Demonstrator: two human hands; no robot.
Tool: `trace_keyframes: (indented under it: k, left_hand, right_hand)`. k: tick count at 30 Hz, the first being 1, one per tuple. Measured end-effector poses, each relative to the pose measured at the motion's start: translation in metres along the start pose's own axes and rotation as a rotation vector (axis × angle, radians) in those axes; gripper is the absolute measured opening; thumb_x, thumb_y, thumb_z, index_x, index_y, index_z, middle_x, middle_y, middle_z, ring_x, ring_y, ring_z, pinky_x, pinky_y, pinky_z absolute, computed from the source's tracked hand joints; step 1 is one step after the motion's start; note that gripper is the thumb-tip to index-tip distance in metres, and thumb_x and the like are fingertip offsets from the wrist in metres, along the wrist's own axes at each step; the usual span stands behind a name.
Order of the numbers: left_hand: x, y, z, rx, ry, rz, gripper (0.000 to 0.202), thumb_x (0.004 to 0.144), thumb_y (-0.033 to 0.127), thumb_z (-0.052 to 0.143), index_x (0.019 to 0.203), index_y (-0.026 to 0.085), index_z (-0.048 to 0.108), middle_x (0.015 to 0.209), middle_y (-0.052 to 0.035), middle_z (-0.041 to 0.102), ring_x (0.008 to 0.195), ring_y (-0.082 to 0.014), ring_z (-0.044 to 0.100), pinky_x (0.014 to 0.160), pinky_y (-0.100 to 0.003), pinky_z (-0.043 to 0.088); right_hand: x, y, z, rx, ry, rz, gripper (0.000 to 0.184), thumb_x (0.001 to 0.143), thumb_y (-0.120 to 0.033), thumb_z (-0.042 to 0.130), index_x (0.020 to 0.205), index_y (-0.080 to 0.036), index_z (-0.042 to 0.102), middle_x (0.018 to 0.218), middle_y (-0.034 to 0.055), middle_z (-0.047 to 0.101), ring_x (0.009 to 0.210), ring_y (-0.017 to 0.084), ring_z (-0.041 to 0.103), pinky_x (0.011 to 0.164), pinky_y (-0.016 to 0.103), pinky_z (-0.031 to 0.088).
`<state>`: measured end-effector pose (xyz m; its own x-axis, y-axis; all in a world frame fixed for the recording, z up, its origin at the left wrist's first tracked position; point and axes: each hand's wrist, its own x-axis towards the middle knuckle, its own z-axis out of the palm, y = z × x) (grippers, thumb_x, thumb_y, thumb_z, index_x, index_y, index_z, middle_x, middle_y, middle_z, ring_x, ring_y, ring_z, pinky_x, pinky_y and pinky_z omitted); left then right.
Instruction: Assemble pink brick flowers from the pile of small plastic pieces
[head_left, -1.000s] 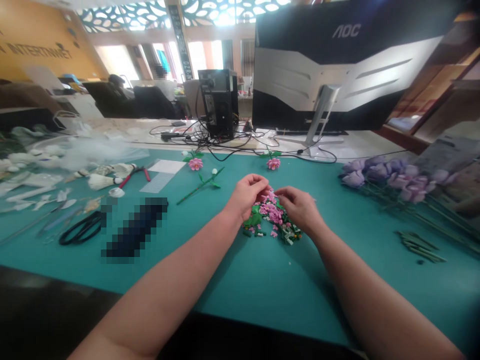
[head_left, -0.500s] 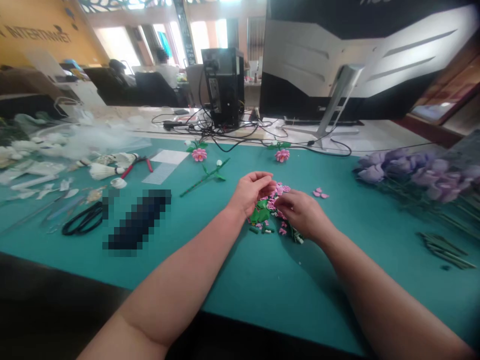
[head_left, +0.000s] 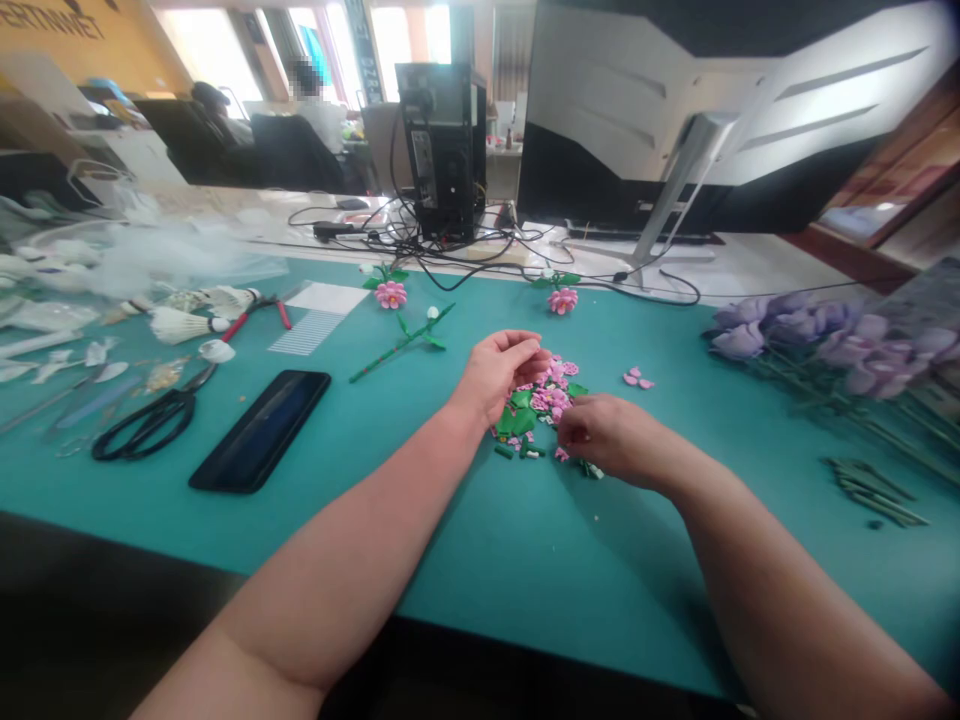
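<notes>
A small heap of pink and green flower pieces lies on the teal mat in front of me. My left hand hovers over the heap's left side, its fingers curled and pinched together on something I cannot make out. My right hand rests at the heap's right edge, fingers closed in a pinch down among the pieces. Two loose pink petals lie just right of the heap.
Finished pink flowers and a green stem lie farther back. Scissors, a black phone and shuttlecocks are at left; purple roses and green stems at right. A monitor and cables stand behind.
My right hand has drawn back toward me along the heap's right edge. The left hand stays pinched over the heap. The view has tilted down a little.
</notes>
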<state>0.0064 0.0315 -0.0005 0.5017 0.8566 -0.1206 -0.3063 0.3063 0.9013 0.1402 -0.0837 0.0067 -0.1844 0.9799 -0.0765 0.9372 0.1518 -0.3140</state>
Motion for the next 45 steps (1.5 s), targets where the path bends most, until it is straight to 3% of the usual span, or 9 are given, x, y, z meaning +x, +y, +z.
trace_keyframes:
  k: [6,12,16,22,28,31,36,40,45]
  left_hand:
    - [0.0,0.001,0.001,0.001,-0.007,-0.005,0.007,0.079,0.014,0.065,0.085,0.012,0.061,0.071,-0.0057,0.069,0.06,-0.0112,0.065,0.062,-0.023,0.052]
    - [-0.001,0.003,0.001,0.008,-0.003,-0.015,0.01,0.078,0.014,0.065,0.086,0.012,0.061,0.07,-0.0055,0.069,0.058,-0.0108,0.064,0.059,-0.022,0.053]
    - [-0.002,0.004,0.001,0.028,-0.011,-0.014,0.011,0.077,0.014,0.065,0.087,0.013,0.06,0.072,-0.0055,0.069,0.06,-0.0116,0.065,0.06,-0.022,0.053]
    - [-0.003,0.004,0.002,0.037,-0.022,-0.038,0.013,0.079,0.011,0.063,0.091,0.013,0.057,0.079,-0.0087,0.071,0.066,-0.0131,0.068,0.066,-0.023,0.054]
    - [-0.005,0.002,0.005,0.06,-0.074,-0.067,0.016,0.081,0.011,0.06,0.097,0.011,0.059,0.093,-0.0122,0.071,0.079,-0.0152,0.069,0.076,-0.027,0.055]
    - [-0.006,0.001,0.005,0.095,-0.066,-0.069,0.013,0.079,0.014,0.063,0.092,0.012,0.062,0.096,-0.0121,0.071,0.08,-0.0154,0.068,0.07,-0.025,0.054]
    - [-0.006,-0.001,0.004,0.179,-0.031,-0.036,0.02,0.071,0.021,0.073,0.088,0.013,0.069,0.077,-0.0052,0.068,0.064,-0.0094,0.061,0.055,-0.018,0.046]
    - [-0.005,-0.004,0.005,0.169,-0.047,-0.039,0.021,0.068,0.022,0.074,0.087,0.012,0.071,0.074,-0.0037,0.067,0.061,-0.0074,0.058,0.057,-0.018,0.045]
    - [-0.009,-0.007,0.008,0.119,-0.055,-0.043,0.021,0.065,0.021,0.077,0.083,0.012,0.07,0.074,-0.0049,0.068,0.063,-0.009,0.06,0.061,-0.02,0.047]
  right_hand:
    - [0.002,-0.009,0.011,-0.091,0.043,-0.027,0.014,0.072,-0.008,0.058,0.073,-0.02,0.065,0.076,0.004,0.065,0.073,0.017,0.055,0.06,0.026,0.035]
    - [0.006,-0.023,0.016,-0.316,0.061,0.006,0.018,0.078,-0.007,0.05,0.072,-0.018,0.063,0.068,0.007,0.065,0.064,0.019,0.058,0.055,0.028,0.032]
    - [0.01,-0.026,0.017,-0.314,0.108,0.009,0.014,0.077,-0.01,0.05,0.073,-0.017,0.062,0.074,0.0086,0.067,0.07,0.02,0.059,0.058,0.029,0.034]
    - [0.014,-0.015,0.013,-0.003,0.316,0.066,0.012,0.074,-0.011,0.051,0.08,-0.019,0.058,0.075,0.0018,0.062,0.065,0.014,0.051,0.056,0.024,0.032]
    - [0.019,0.006,0.008,0.417,0.586,0.066,0.017,0.084,-0.017,0.049,0.087,-0.019,0.066,0.086,0.0037,0.063,0.079,0.014,0.057,0.074,0.026,0.042]
    - [0.022,0.011,0.008,0.662,0.644,0.144,0.014,0.081,-0.025,0.056,0.088,-0.02,0.068,0.081,0.0019,0.066,0.074,0.015,0.059,0.07,0.027,0.045]
    - [0.024,0.006,0.005,1.006,0.704,0.213,0.017,0.071,-0.033,0.068,0.077,-0.017,0.064,0.066,-0.001,0.063,0.061,0.013,0.056,0.057,0.025,0.044]
    - [0.024,0.002,0.004,1.074,0.755,0.216,0.023,0.067,-0.035,0.073,0.072,-0.017,0.061,0.064,-0.0004,0.063,0.06,0.013,0.056,0.057,0.025,0.044]
    - [0.023,0.002,0.005,0.984,0.806,0.232,0.024,0.067,-0.038,0.073,0.071,-0.017,0.063,0.064,-0.0001,0.063,0.059,0.012,0.054,0.055,0.024,0.042]
